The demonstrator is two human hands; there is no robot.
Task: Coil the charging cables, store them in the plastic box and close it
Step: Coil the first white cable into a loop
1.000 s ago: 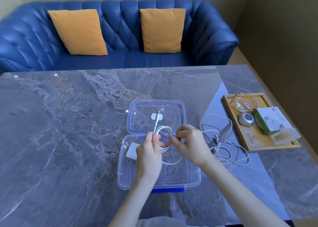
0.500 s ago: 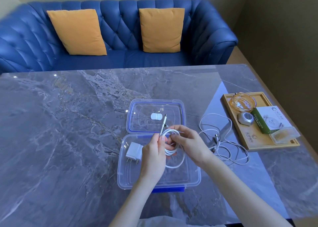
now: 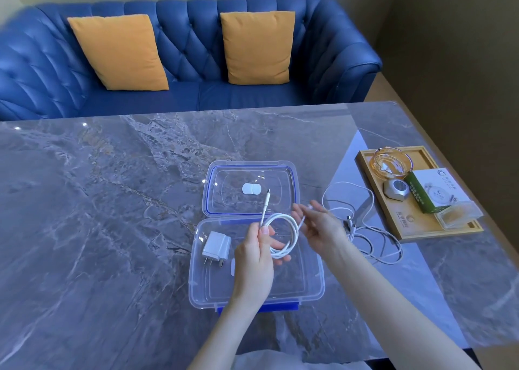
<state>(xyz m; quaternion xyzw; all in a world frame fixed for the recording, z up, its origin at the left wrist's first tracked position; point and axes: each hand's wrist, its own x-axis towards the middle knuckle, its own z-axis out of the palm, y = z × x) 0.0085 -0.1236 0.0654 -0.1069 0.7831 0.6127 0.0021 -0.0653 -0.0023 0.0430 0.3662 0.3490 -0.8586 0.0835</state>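
A clear plastic box with blue trim stands open on the table, its lid lying flat behind it. A white charger plug lies in the box at the left. My left hand holds a coiled white cable over the box, one connector end sticking up past my thumb. My right hand is just right of the coil, palm up, fingers spread, touching the cable's other end. A second white cable lies loose and tangled on the table right of the box.
A wooden tray at the right carries a glass ashtray, a small silver device, a green and white carton and a clear case. A blue sofa with two orange cushions stands behind the grey marble table.
My hands have drawn apart. The right hand has let go of the coil and opened, and the loop now hangs wider from my left hand.
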